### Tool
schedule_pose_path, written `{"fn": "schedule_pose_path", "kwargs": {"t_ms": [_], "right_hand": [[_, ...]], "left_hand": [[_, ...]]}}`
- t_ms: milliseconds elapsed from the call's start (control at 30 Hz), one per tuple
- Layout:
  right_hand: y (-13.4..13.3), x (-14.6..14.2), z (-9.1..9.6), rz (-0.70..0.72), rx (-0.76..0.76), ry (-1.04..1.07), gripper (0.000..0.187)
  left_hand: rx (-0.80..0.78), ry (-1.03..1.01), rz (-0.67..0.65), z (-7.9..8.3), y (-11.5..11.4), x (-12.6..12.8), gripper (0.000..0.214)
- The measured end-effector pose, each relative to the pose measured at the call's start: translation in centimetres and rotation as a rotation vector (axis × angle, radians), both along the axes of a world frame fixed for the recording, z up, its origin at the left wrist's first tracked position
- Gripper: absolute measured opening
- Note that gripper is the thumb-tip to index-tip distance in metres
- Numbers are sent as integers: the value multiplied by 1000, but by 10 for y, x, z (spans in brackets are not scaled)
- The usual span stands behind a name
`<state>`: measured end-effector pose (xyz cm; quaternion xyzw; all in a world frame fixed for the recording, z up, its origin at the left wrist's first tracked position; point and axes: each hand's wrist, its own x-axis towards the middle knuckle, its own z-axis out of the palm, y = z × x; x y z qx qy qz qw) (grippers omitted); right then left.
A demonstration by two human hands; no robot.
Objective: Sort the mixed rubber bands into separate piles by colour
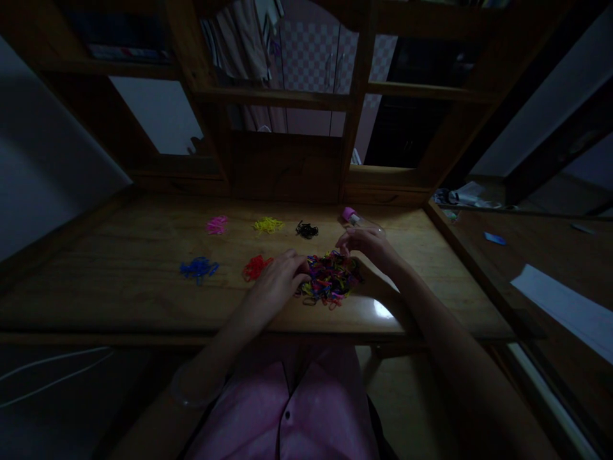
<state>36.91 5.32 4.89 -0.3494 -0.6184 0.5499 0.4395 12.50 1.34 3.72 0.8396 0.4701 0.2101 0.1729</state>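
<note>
Wooden desk (143,294) bears a mixed pile of small loops (331,281)

Left hand (279,276) curls against the pile's left side, right hand (363,243) bends narrowly over its back; I cannot tell whether either holds a loop. Just beyond the right hand lies a bottle (361,221); left of it sit a blue heap (200,269), red heap (256,267), yellow heap (268,224), black heap (306,230) and pink heap (217,225)

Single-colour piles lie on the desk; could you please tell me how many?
5: pink pile, yellow pile and black pile across the back; blue pile and red pile nearer the front. The left hand may hide others.
</note>
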Motion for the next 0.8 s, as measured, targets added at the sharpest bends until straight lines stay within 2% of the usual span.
{"fn": "schedule_pose_path", "kwargs": {"t_ms": [200, 300, 500, 633, 800], "right_hand": [[0, 1, -1, 19, 13, -7, 34], [0, 1, -1, 22, 29, -5, 34], [1, 1, -2, 48, 32, 6, 34], [1, 1, -1, 39, 24, -8, 34], [0, 0, 0, 37, 27, -14, 35]], "left_hand": [[-26, -123, 61, 20, -5, -1, 12], [-21, -120, 27, 26, -10, 1, 14], [-18, -32, -166, 19, -14, 11, 16], [-21, 69, -187, 13, -12, 15, 15], [-17, 60, -163, 13, -11, 14, 11]]}}
